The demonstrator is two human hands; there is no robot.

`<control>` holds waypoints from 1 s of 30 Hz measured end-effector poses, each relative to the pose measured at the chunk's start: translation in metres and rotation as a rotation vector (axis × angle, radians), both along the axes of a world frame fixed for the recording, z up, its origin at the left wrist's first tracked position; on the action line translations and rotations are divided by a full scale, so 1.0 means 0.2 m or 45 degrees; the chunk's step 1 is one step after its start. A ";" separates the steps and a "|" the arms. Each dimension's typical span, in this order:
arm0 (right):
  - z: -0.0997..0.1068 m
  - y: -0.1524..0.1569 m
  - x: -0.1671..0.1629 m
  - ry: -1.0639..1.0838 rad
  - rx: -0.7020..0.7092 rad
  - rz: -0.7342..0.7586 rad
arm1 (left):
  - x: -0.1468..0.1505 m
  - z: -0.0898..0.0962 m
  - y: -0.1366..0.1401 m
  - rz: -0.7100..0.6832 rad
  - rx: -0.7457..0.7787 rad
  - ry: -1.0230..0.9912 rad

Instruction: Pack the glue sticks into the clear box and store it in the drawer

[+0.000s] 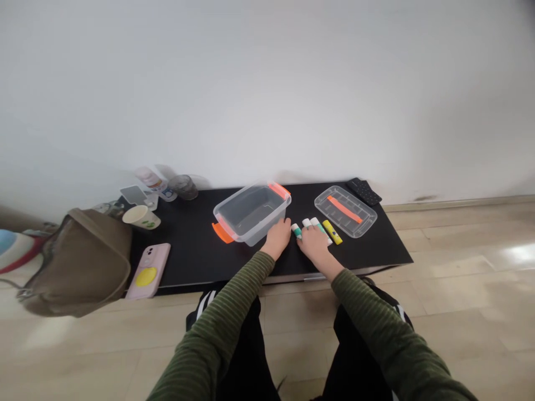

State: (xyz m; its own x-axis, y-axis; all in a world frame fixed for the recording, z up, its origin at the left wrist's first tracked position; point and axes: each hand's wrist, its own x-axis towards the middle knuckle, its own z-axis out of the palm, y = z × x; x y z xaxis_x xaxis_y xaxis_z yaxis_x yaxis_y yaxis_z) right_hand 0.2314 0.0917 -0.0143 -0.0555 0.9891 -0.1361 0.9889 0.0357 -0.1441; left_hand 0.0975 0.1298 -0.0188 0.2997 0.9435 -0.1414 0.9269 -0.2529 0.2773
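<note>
Toward the right of the long black tabletop [188,259], in the head view, a row of slim white cylindrical sticks with green bands [296,230] lies at the near side, partly hidden under the bare right hand [315,244]. Its fingers lie over them, but whether they are clamped cannot be told. The sticks look like smooth, hard plastic: probably light, stiff and apt to roll, so best pinched around the middle of the barrel. Just to their right lies a glossy yellow stick with dark markings [332,232], similarly shaped. The bare left hand [278,238], apart from the right one, is at the near right corner of a clear rectangular plastic box with orange end handles [261,229]; its grip cannot be made out. The box seems light, thin-walled and slightly flexible, and its rim or handles should give the surest hold. Farther right lies a flat, rounded, clear plastic lid with an orange strip [355,227], ribbed and likely slippery, easiest taken by its edge.
</note>
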 end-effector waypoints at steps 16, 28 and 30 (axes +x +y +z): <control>0.18 -0.11 0.11 0.191 0.023 -0.138 | -0.04 0.04 -0.03 0.660 -0.850 -1.931; 0.16 -0.14 0.21 0.337 0.271 0.013 | -0.06 0.07 -0.03 0.463 -0.694 -2.051; 0.15 -0.14 0.23 0.338 0.356 0.046 | -0.06 0.06 -0.03 0.454 -0.678 -2.066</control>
